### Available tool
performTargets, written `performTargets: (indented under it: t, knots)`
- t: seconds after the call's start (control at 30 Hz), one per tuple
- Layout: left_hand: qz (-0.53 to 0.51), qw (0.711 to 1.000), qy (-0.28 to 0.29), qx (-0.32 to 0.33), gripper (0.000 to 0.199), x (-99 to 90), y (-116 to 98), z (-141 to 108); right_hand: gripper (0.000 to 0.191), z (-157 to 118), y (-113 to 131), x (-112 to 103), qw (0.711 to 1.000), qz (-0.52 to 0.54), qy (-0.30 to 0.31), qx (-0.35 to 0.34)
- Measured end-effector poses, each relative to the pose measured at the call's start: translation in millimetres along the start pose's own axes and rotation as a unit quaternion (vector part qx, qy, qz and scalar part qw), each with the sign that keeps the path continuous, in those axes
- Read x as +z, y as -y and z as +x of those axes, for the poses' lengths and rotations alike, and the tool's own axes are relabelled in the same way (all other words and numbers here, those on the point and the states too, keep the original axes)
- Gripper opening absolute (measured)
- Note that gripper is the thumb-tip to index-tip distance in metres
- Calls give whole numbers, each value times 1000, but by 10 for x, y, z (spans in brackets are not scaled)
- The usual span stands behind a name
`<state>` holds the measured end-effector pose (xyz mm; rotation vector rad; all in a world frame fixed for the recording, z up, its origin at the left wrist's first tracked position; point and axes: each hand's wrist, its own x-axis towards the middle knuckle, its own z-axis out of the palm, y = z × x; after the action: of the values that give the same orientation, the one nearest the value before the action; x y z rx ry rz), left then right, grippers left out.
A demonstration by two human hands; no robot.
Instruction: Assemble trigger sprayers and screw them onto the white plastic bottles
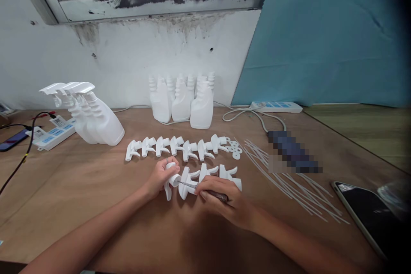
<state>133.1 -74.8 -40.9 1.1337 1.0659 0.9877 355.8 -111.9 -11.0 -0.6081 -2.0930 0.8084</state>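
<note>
My left hand (160,176) is closed around a white spray trigger head (174,180), its round collar turned to the right and its lever pointing down. In my right hand (226,199) is a screwdriver-like tool (220,196) with a dark handle; its thin metal shaft reaches left, the tip at the collar's opening. Whether the tip touches anything inside is hidden. Several trigger heads (189,150) form a row beyond my hands, and three more (185,183) lie close by, partly behind my right hand. White rings (236,154) rest at the right end of the far row.
White bottles (181,105) stand by the wall. Bottles with spray heads (101,122) stand left, near a power strip (58,135). Thin white tubes (289,184) lie right, beside a blurred dark object (293,152) and a tablet-like device (362,209). Another power strip (276,107) lies behind.
</note>
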Motion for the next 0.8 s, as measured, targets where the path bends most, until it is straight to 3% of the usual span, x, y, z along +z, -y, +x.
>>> performTargets:
  t: [0.1, 0.3, 0.47, 0.63, 0.8]
  knots:
    - [-33, 999, -3, 4, 28, -22, 3, 11, 17, -9, 7, 76, 1000, 6, -21, 0]
    - [-75, 997, 20, 9, 27, 2, -22, 12, 29, -43, -27, 222, 998, -14, 23, -55]
    - [-50, 999, 7, 8, 26, 13, 2, 19, 21, -39, -20, 149, 996, -48, -38, -71]
    - [3, 1000, -11, 16, 24, 70, 4, 4, 21, -53, 11, 87, 996, -60, -55, -29]
    - [41, 998, -20, 38, 24, 126, 41, -25, 23, -49, 114, 95, 994, -34, -38, 97]
